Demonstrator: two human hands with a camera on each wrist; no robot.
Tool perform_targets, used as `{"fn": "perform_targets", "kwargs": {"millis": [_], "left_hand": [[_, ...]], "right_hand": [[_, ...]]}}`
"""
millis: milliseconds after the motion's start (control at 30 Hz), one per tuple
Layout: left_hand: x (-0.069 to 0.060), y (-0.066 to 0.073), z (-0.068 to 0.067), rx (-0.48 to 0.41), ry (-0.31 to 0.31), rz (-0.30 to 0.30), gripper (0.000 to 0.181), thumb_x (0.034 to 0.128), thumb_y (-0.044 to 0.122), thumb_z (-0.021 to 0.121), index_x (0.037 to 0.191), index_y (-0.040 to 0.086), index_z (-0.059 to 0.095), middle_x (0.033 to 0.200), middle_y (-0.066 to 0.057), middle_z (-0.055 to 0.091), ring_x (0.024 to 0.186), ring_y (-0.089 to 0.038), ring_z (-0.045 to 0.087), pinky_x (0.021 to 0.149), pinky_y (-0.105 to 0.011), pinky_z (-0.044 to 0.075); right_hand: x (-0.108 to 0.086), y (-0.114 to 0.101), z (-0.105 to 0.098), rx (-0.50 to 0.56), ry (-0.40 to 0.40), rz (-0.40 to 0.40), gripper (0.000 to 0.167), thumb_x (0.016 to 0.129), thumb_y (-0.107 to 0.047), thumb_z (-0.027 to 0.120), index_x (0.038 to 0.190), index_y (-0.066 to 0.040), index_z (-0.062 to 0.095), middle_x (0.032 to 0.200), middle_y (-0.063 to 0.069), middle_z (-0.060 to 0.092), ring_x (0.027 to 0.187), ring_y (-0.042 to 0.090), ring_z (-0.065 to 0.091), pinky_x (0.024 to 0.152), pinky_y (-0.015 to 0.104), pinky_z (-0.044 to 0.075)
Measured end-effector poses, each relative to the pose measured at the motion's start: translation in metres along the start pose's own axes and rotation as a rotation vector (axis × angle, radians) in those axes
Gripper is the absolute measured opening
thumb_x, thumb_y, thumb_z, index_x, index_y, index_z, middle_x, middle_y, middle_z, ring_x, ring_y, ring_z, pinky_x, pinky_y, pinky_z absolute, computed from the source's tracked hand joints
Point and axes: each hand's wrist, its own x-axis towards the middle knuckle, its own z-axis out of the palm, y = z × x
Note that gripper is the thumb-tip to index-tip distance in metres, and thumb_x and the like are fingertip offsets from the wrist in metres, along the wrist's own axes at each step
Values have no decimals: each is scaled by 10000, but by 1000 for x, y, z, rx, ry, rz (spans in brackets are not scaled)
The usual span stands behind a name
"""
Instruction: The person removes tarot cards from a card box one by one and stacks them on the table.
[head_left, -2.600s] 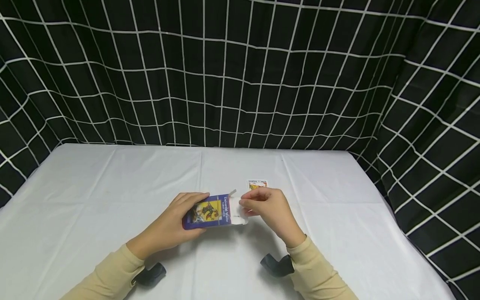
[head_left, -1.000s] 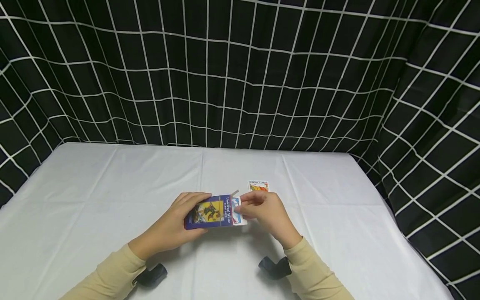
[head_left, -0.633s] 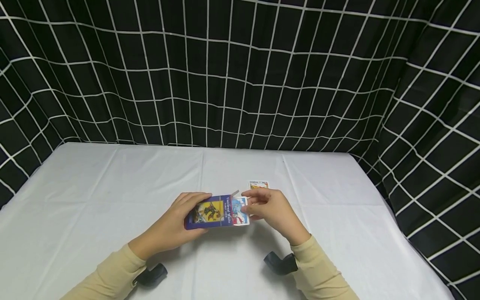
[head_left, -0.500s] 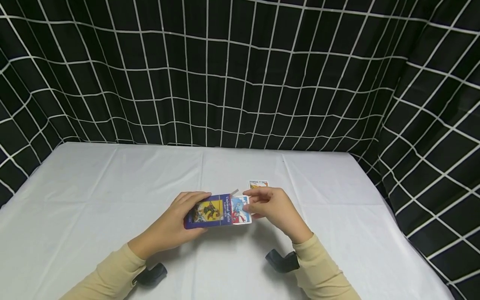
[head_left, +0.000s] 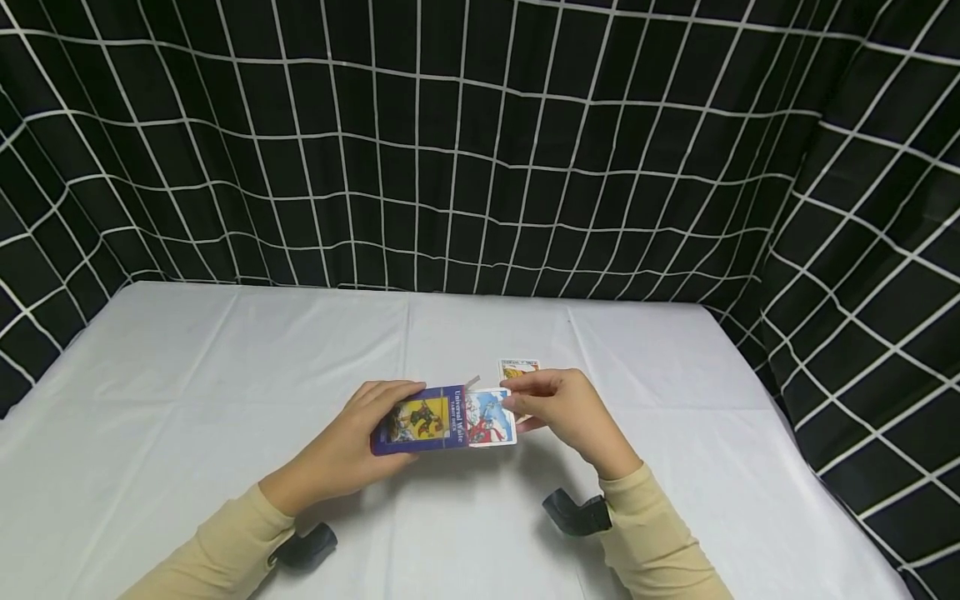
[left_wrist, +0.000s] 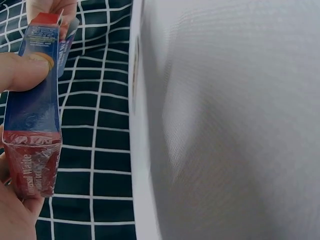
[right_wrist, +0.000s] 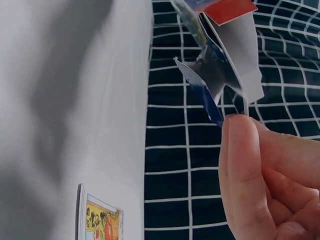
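In the head view my left hand [head_left: 341, 446] grips a blue tarot deck box [head_left: 418, 419], thumb along the near side and fingers over the far one. A tarot card [head_left: 487, 417] with a blue and red picture sticks out of the box's right end; whether others lie under it cannot be told. My right hand [head_left: 573, 417] pinches the card's outer edge between thumb and fingers. In the left wrist view the box [left_wrist: 32, 107] shows its blue side and red end under plastic wrap. The right wrist view shows the fingertips [right_wrist: 240, 135] at a thin white edge.
Behind the right hand, partly hidden, lie cards [head_left: 517, 367], the top one face up; their edge looks like a small stack in the right wrist view. A white cloth [head_left: 225, 367] covers the table. Black curtains [head_left: 480, 150] with white grid lines stand behind and beside it.
At first only the white flap showed at the box's open end. The card has since slid out rightward, with my right hand moving right. My left hand and the box have hardly moved.
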Motion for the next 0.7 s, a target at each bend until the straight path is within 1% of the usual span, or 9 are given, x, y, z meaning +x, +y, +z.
{"fn": "perform_targets", "kwargs": {"millis": [400,700], "left_hand": [[1,-2,1,-7,5,-7,755,762,135,842,1430,100,492,1412,-79,553,1278,-248,479,1064,-480,441],[0,-1,0,-11,-2,-12,757,763,139,838,1433,88,489,1413,-84,552,1281,-250,478,1070,-483,438]], "right_hand": [[1,0,-10,-24,16,-3,292,870,-48,705,1131,83,705,946,134,750,727,64,672,675,284,609],[0,1,-15,-22,-5,-6,298,874,-45,700,1144,81,701,983,162,743,754,75,668,681,298,613]]}}
